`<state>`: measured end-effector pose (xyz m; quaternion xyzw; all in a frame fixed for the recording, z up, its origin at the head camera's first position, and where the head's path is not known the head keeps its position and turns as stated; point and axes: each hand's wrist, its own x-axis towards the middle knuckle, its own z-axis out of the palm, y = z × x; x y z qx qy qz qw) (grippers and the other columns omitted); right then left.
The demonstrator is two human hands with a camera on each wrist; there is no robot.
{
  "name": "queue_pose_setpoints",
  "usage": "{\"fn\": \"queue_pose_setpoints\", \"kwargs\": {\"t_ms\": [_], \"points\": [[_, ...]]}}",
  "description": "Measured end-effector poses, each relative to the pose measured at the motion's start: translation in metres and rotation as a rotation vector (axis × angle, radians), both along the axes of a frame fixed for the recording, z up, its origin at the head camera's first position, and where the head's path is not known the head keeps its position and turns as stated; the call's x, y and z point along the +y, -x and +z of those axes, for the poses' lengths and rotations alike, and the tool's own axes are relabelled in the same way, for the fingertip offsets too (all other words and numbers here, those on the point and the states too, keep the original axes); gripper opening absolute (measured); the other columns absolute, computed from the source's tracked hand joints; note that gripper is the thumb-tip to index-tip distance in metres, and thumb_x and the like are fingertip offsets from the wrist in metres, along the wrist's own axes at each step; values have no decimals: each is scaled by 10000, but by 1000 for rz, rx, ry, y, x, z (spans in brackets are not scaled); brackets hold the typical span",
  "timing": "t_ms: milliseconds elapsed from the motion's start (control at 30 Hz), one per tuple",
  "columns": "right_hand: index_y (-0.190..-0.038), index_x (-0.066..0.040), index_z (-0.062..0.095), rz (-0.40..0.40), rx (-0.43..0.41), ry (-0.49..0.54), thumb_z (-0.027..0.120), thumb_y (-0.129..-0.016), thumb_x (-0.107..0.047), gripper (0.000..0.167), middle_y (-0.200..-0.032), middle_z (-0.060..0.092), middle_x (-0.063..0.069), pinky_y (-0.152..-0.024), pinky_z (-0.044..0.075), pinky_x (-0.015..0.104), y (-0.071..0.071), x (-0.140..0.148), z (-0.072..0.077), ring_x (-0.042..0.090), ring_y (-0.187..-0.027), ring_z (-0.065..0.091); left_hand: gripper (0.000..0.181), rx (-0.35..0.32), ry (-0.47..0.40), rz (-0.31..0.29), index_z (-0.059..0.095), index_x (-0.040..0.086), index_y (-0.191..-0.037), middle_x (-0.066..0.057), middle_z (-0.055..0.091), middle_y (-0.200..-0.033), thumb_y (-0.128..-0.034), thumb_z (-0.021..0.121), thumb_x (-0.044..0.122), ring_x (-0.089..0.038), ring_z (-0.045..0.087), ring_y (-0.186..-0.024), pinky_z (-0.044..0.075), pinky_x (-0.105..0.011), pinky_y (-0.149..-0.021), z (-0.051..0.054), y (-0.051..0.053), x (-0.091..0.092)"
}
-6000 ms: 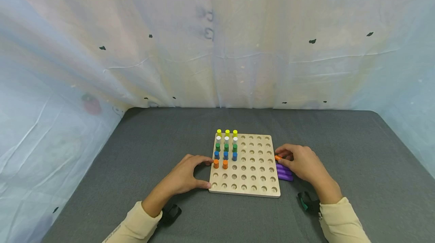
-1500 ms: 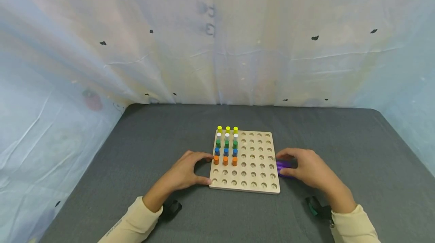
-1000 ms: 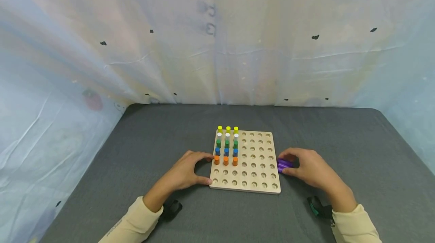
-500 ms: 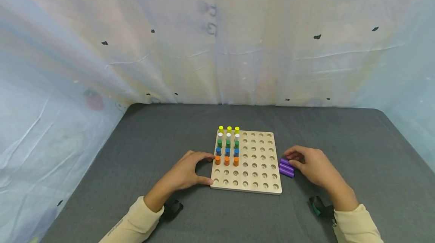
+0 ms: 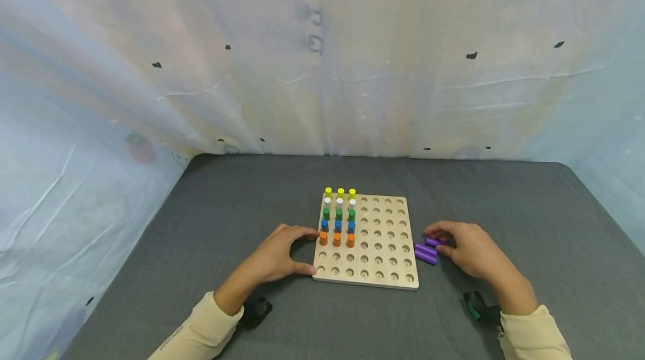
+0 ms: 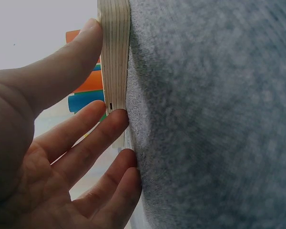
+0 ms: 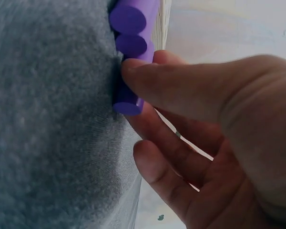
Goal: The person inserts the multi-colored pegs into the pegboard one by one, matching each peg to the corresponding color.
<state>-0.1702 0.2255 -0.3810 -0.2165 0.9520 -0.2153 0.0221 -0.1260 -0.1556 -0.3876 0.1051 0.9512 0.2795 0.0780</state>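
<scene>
A wooden pegboard (image 5: 381, 239) lies on the grey table, its left columns filled with upright yellow, white, green, blue and orange pegs (image 5: 337, 239). My left hand (image 5: 272, 255) touches the board's left edge with spread thumb and fingertips; in the left wrist view the thumb and fingers (image 6: 81, 138) rest along the laminated side. To the right of the board, my right hand (image 5: 473, 251) pinches a purple peg (image 7: 129, 104) lying on its side between thumb and fingers. Two more purple pegs (image 5: 426, 254) lie beside it against the board's right edge.
The grey cloth-covered table (image 5: 242, 192) runs back to a pale hanging sheet (image 5: 373, 69) with dark spots. Another sheet (image 5: 75, 209) slopes along the left side. Black straps (image 5: 481, 307) sit at both wrists.
A third orange peg now stands in the orange row. My right hand has moved onto the purple pegs and drawn one slightly right, apart from the others. The left hand stays at the board's edge.
</scene>
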Motion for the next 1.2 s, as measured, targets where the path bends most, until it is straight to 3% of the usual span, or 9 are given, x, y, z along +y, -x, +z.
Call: {"fn": "queue_pose_setpoints", "kwargs": {"t_ms": [667, 933, 1200], "points": [[-1147, -113, 707, -57, 80, 49, 725, -853, 23, 325, -1031, 671, 69, -825, 517, 506, 0, -3, 4, 243, -939, 636, 710, -5, -7, -12, 622, 202, -1327, 54, 668, -1270, -692, 912, 332, -188, 508, -1200, 420, -501, -1033, 1, 0, -1], [-1104, -113, 704, -77, 96, 76, 712, -898, -57, 213, -1090, 711, 109, -826, 529, 515, 0, -3, 5, 278, -953, 690, 697, 5, -5, 0, 624, 215, -1325, 62, 667, -1259, -699, 911, 319, -175, 507, -1182, 433, -483, -1011, 1, 0, 0], [-1123, -121, 703, -93, 70, 75, 720, -906, -107, 219, -1059, 730, 85, -806, 530, 511, 1, -4, 4, 255, -916, 699, 701, 11, 0, 2, 625, 210, -1323, 59, 667, -1262, -694, 914, 316, -181, 509, -1186, 435, -493, -1009, 1, -1, 0]]}}
